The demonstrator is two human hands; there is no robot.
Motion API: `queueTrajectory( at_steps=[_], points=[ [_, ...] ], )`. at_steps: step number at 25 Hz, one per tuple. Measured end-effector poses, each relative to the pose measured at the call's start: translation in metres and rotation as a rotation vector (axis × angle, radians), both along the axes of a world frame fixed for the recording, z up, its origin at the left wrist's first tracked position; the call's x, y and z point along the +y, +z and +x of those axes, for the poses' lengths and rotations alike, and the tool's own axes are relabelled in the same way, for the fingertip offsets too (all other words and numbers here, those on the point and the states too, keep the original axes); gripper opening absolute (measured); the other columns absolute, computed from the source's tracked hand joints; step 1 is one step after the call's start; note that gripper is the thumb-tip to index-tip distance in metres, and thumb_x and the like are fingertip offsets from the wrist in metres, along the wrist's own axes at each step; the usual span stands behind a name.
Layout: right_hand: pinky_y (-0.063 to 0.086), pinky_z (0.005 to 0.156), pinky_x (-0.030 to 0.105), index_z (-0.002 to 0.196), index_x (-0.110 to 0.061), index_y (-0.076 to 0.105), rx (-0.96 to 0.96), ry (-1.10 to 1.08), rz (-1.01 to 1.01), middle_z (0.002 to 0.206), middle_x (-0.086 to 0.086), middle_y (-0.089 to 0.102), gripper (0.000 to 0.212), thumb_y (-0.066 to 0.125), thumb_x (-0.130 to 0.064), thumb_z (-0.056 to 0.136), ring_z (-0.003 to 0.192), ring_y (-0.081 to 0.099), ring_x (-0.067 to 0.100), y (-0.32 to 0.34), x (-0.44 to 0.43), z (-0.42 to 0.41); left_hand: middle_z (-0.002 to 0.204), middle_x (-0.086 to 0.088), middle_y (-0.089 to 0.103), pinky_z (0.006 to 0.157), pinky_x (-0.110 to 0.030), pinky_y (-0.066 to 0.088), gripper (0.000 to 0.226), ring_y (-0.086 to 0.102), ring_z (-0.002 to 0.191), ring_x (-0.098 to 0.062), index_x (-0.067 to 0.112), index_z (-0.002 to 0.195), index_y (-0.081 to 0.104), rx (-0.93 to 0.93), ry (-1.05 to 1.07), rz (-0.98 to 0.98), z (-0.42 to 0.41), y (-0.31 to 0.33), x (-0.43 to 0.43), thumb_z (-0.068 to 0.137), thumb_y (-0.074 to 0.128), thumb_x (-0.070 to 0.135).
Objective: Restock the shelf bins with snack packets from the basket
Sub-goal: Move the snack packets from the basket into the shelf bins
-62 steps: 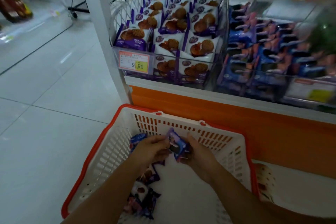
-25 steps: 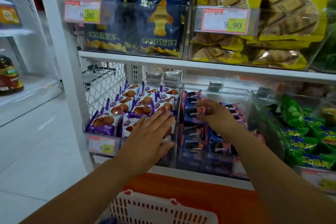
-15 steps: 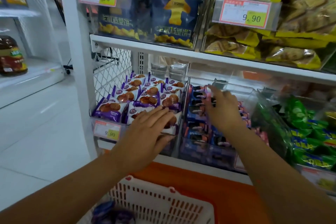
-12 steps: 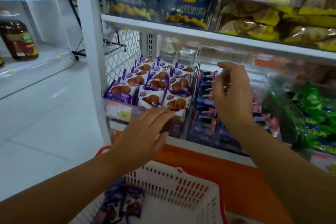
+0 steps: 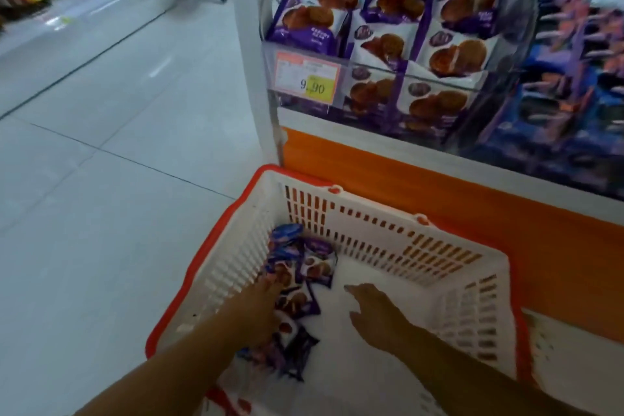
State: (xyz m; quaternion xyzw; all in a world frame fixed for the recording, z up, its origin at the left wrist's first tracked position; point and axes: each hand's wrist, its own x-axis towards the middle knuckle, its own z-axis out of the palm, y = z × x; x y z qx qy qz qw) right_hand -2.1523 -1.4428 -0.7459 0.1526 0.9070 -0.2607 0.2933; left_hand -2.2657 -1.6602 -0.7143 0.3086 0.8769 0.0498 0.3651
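Both arms reach down into the white basket with its orange rim: the left hand lies on the pile of snack packets against the basket's left wall, its grip hidden so I cannot tell it, while the right hand hovers spread wide, holding nothing, over bare basket floor. Beyond, an orange base panel backs the basket. Above it, the clear shelf bin of purple cookie packs carries a price tag, with a blurred blue-packet bin beside.

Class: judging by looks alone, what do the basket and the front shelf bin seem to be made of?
Basket: apparently moulded plastic, matt white with an orange rim; the slotted walls suggest it. Shelf bin: apparently clear acrylic or similar plastic, glossy; packets show through its front.
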Motion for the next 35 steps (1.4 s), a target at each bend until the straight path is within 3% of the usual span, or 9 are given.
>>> queueTrajectory(
  at_steps=[4, 8, 14, 17, 20, 22, 25, 30, 35],
  points=[
    [0.022, 0.118, 0.039, 0.155, -0.029, 0.006, 0.017, 0.043, 0.014, 0.162, 0.007, -0.003, 0.067, 0.045, -0.032, 0.1, 0.146, 0.015, 0.032, -0.032, -0.026, -0.043, 0.161, -0.006, 0.016, 0.117, -0.032, 0.022, 0.06, 0.024, 0.145, -0.026, 0.019, 0.154, 0.022, 0.008, 0.111, 0.058, -0.009, -0.025, 0.016, 0.1, 0.045, 0.034],
    [0.007, 0.12, 0.051, 0.154, -0.033, -0.002, -0.034, 0.127, 0.133, 0.161, 0.012, -0.015, 0.081, 0.053, -0.034, 0.095, 0.147, -0.001, 0.04, -0.057, -0.035, -0.062, 0.161, -0.006, 0.013, 0.118, -0.03, 0.016, 0.059, 0.018, 0.147, -0.024, 0.018, 0.154, 0.022, 0.048, 0.089, 0.032, -0.011, -0.042, 0.02, 0.101, 0.045, 0.032],
    [0.005, 0.12, 0.048, 0.153, -0.025, 0.013, 0.073, 0.032, 0.277, 0.16, 0.019, 0.004, 0.067, 0.049, -0.024, 0.097, 0.148, 0.002, 0.037, -0.061, -0.048, -0.045, 0.16, -0.004, 0.017, 0.117, -0.028, 0.016, 0.056, 0.021, 0.145, -0.023, 0.019, 0.152, 0.027, 0.041, 0.157, 0.069, -0.009, -0.046, 0.017, 0.1, 0.045, 0.031],
    [0.018, 0.117, 0.037, 0.148, -0.02, 0.025, 0.164, 0.017, 0.269, 0.154, 0.011, 0.026, 0.056, 0.048, -0.02, 0.097, 0.143, 0.022, 0.028, -0.066, -0.039, -0.023, 0.16, -0.004, 0.018, 0.117, -0.03, 0.02, 0.06, 0.023, 0.145, -0.024, 0.018, 0.153, 0.024, 0.021, 0.167, 0.068, -0.005, -0.04, 0.018, 0.099, 0.047, 0.031],
    [0.037, 0.098, 0.028, 0.134, -0.021, 0.042, 0.182, -0.155, 0.13, 0.131, 0.003, 0.049, 0.05, 0.057, -0.017, 0.087, 0.118, 0.046, 0.021, -0.059, -0.032, -0.004, 0.16, -0.003, 0.018, 0.119, -0.031, 0.021, 0.062, 0.022, 0.146, -0.023, 0.018, 0.154, 0.023, 0.017, 0.203, 0.062, 0.002, -0.026, 0.018, 0.099, 0.05, 0.028],
    [0.047, 0.088, 0.029, 0.123, -0.024, 0.046, 0.198, -0.431, -0.122, 0.121, 0.0, 0.056, 0.054, 0.073, -0.021, 0.077, 0.106, 0.055, 0.018, -0.042, -0.029, -0.003, 0.152, -0.004, 0.034, 0.115, -0.031, 0.029, 0.049, 0.034, 0.14, -0.024, 0.017, 0.146, 0.039, -0.04, 0.276, 0.08, 0.007, -0.014, 0.021, 0.099, 0.05, 0.029],
    [0.051, 0.077, 0.021, 0.117, -0.03, 0.042, 0.281, -0.587, -0.449, 0.11, -0.009, 0.056, 0.064, 0.082, -0.016, 0.069, 0.098, 0.06, 0.011, 0.003, -0.028, -0.016, 0.102, -0.004, 0.06, 0.094, -0.042, 0.053, 0.015, 0.061, 0.097, -0.023, 0.016, 0.102, 0.06, -0.303, 0.555, 0.305, 0.011, 0.011, 0.029, 0.099, 0.053, 0.029],
    [0.054, 0.074, 0.013, 0.127, -0.029, 0.044, 0.465, -0.527, -0.665, 0.119, -0.015, 0.051, 0.073, 0.084, -0.007, 0.069, 0.105, 0.057, 0.003, 0.087, -0.028, -0.018, 0.105, -0.001, 0.074, 0.091, -0.039, 0.056, 0.028, 0.071, 0.097, -0.018, 0.022, 0.116, 0.064, -0.683, 0.886, 0.659, 0.024, 0.065, 0.045, 0.091, 0.066, 0.033],
    [0.055, 0.073, 0.018, 0.108, -0.031, 0.065, 0.558, -0.735, -0.753, 0.114, -0.006, 0.066, 0.027, 0.073, -0.023, 0.084, 0.099, 0.065, 0.009, 0.152, -0.011, -0.002, 0.105, -0.003, 0.075, 0.081, -0.031, 0.058, 0.028, 0.071, 0.097, -0.02, 0.019, 0.117, 0.061, -0.764, 0.839, 0.866, 0.03, 0.121, 0.054, 0.09, 0.066, 0.024]
  ],
)
